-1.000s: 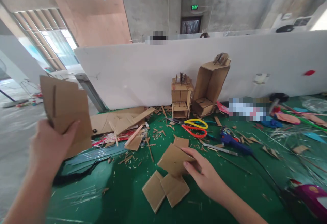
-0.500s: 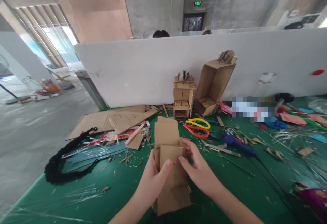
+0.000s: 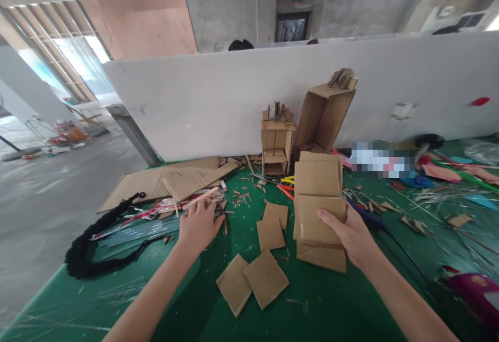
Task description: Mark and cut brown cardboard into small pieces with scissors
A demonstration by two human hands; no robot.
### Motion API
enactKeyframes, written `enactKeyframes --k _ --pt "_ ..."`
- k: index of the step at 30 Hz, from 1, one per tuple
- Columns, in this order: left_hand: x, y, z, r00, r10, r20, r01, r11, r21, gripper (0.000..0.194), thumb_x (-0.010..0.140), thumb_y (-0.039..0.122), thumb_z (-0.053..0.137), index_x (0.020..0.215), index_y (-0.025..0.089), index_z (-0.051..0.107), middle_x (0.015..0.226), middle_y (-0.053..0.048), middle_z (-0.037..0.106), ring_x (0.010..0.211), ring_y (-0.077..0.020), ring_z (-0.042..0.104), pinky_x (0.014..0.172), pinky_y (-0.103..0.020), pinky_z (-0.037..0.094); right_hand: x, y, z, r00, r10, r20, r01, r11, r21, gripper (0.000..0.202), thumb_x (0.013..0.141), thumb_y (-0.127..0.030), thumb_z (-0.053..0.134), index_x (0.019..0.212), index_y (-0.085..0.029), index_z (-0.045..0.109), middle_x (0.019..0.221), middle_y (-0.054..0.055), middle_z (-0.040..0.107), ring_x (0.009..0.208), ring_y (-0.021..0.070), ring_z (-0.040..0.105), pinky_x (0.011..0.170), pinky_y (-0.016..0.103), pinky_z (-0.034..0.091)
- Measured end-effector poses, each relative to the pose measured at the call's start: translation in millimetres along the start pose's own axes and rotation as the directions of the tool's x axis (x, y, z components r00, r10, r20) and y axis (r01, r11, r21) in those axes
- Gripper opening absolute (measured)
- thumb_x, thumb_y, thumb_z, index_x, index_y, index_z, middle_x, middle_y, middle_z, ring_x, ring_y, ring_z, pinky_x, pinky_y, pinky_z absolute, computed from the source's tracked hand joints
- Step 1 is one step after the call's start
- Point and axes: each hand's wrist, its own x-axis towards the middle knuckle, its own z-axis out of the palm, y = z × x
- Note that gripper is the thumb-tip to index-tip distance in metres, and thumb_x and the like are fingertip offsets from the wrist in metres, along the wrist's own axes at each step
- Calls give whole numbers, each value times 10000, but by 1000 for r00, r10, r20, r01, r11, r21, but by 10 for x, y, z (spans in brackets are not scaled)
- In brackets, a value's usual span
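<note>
My right hand point(image 3: 354, 235) grips a layered bundle of brown cardboard pieces point(image 3: 319, 220), thumb on top, lifted right of the middle. The fingers beneath are hidden. My left hand point(image 3: 199, 225) reaches over the scrap pile at the left, palm down, thumb apart from the bent fingers. Under it lies a small cardboard scrap, mostly covered; a pale pink strip point(image 3: 200, 200) is by its fingertips. Two cardboard squares point(image 3: 267, 279) lie overlapping at the near middle of the table, and smaller cardboard pieces point(image 3: 272, 234) lie just behind them.
A small cardboard frame point(image 3: 277, 136) and a tall open cardboard box point(image 3: 325, 116) stand against the white partition point(image 3: 202, 103). A black braided cord point(image 3: 83, 253) curves at the left. Scissors point(image 3: 286, 188) and a blue glue gun point(image 3: 366, 217) are partly behind the held cardboard.
My left hand has let go of the cardboard and moved left to the scraps. My right hand has carried the bundle right, and squares and smaller pieces now show on the table.
</note>
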Motion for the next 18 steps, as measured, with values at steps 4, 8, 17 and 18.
enactKeyframes --k 4,8,17,18 --pt "67 -196 148 999 4 -46 -7 997 -76 383 863 372 424 1222 261 498 1261 -109 475 1168 -310 423 921 -472 366 1 56 -14 1000 18 20 -18 1000 -1 509 685 -411 719 1112 -226 513 1055 62 662 981 263 614 817 391 517" --pt "142 -341 206 1000 10 -30 -14 987 -159 474 847 333 436 1316 282 393 1177 -90 494 1114 -277 454 931 -430 359 -1 77 -2 999 37 -2 -37 999 26 490 682 -411 720 1091 -226 523 1046 55 667 958 256 622 788 375 527" --pt "155 -549 -120 997 -4 -78 -14 974 -226 492 764 379 483 1207 166 512 1128 -137 437 1093 -324 437 935 -467 371 2 100 -3 991 -82 -103 74 995 -73 498 691 -417 703 1107 -207 526 1058 76 662 940 261 625 776 382 525" --pt "67 -484 -205 993 16 -115 -40 977 -207 483 774 386 474 1205 170 512 1149 -141 430 1106 -336 421 945 -494 357 -1 95 1 989 -90 -113 82 994 -73 504 693 -417 702 1115 -207 525 1062 78 660 940 260 625 778 381 525"
